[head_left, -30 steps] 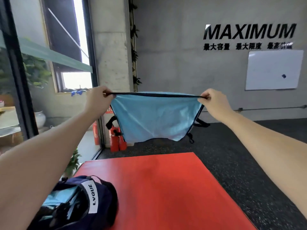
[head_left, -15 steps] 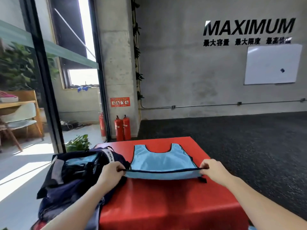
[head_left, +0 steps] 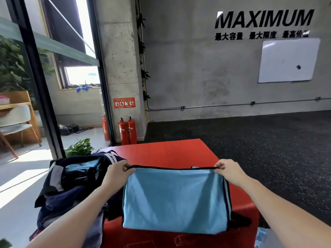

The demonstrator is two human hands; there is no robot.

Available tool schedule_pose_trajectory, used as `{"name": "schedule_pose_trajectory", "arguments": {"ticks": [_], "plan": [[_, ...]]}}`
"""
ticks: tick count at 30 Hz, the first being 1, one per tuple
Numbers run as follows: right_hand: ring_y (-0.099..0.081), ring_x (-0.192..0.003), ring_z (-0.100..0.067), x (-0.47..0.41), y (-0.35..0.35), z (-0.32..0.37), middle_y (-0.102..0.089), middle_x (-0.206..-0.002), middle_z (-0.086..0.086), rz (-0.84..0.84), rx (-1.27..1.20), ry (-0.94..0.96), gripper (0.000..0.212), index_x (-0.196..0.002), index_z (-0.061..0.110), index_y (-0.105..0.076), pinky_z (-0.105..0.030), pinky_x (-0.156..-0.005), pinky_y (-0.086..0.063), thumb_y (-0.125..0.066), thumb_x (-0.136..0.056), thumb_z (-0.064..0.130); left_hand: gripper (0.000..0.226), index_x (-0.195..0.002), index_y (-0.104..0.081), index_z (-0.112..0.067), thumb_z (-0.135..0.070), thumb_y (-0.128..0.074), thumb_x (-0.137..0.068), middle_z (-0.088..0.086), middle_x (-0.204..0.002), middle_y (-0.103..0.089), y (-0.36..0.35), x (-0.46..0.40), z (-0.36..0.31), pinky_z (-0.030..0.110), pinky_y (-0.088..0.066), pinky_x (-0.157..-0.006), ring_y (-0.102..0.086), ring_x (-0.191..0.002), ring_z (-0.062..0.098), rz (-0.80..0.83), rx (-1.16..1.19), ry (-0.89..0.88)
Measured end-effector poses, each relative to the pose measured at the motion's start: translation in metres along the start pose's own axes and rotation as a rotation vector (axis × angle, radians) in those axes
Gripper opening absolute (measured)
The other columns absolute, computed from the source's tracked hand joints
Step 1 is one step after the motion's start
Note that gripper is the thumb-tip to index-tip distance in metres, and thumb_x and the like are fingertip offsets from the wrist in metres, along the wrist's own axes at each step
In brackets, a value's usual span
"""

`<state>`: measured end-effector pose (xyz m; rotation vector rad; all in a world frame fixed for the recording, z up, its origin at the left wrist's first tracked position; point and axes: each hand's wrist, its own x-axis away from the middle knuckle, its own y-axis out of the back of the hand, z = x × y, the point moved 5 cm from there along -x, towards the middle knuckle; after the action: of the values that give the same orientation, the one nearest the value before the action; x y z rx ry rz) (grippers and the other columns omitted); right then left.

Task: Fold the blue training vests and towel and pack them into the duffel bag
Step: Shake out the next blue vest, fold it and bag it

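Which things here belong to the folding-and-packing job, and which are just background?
Job:
- blue vest, pinched at its far corners by left hand and right hand
- duffel bag, open, blue fabric inside
- red mat

Background:
- fire extinguishers
- whiteboard
- chair
- potted plant

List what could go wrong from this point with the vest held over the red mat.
1. The blue vest hangs from pinches by the left hand and right hand at its top edge only; the doubled layers may slide apart.
2. Its lower edge overhangs the near edge of the red mat, so it could slip off.
3. The duffel bag already looks full of blue fabric; packing may undo the fold.
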<state>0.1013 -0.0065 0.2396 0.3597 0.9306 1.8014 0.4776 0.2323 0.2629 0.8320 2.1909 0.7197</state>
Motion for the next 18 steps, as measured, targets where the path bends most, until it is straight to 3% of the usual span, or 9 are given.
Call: {"name": "schedule_pose_trajectory", "arguments": {"ticks": [3,7,13,18], "plan": [[-0.063,-0.086,-0.003,-0.018,-0.024,-0.019,-0.070,-0.087,0.012,0.014,0.000,-0.032,0.014,-0.082,0.030,-0.069,-0.013,-0.065,-0.039,-0.075,-0.088,0.020,0.008,-0.081,-0.069,-0.029,-0.026,-0.073,-0.087,-0.008,-0.066,-0.064,-0.035,-0.013,0.024,0.034,-0.052,-0.071,-0.061,-0.069,0.011,0.039,-0.001,0.044],[-0.064,-0.086,-0.006,-0.044,-0.056,-0.044,-0.070,-0.084,0.012,0.017,-0.015,-0.077,0.013,-0.082,0.028,-0.068,-0.018,-0.066,-0.041,-0.074,-0.088,0.019,0.014,-0.094,-0.068,-0.036,-0.024,-0.062,-0.088,-0.016,-0.084,-0.070,-0.081,-0.035,0.056,0.040,-0.055,-0.080,-0.065,-0.084,0.010,0.109,-0.048,0.109],[-0.063,-0.091,-0.012,-0.080,-0.100,-0.079,-0.065,-0.088,0.014,-0.020,-0.077,-0.153,0.007,-0.091,0.025,-0.065,-0.024,-0.079,-0.040,-0.072,-0.091,0.026,0.035,-0.120,-0.064,-0.027,-0.013,-0.054,-0.091,-0.004,-0.115,-0.066,-0.145,-0.056,0.064,0.043,-0.044,-0.091,-0.059,-0.110,0.024,0.112,-0.312,0.103],[-0.059,-0.090,-0.012,-0.126,-0.114,-0.089,-0.065,-0.097,0.006,-0.090,-0.131,-0.195,0.013,-0.104,0.021,-0.065,-0.023,-0.080,-0.039,-0.068,-0.093,0.027,0.031,-0.119,-0.067,-0.027,-0.013,-0.055,-0.094,-0.008,-0.116,-0.067,-0.221,-0.074,0.025,0.044,-0.044,-0.102,-0.061,-0.110,0.017,0.195,-0.145,0.028]]}}
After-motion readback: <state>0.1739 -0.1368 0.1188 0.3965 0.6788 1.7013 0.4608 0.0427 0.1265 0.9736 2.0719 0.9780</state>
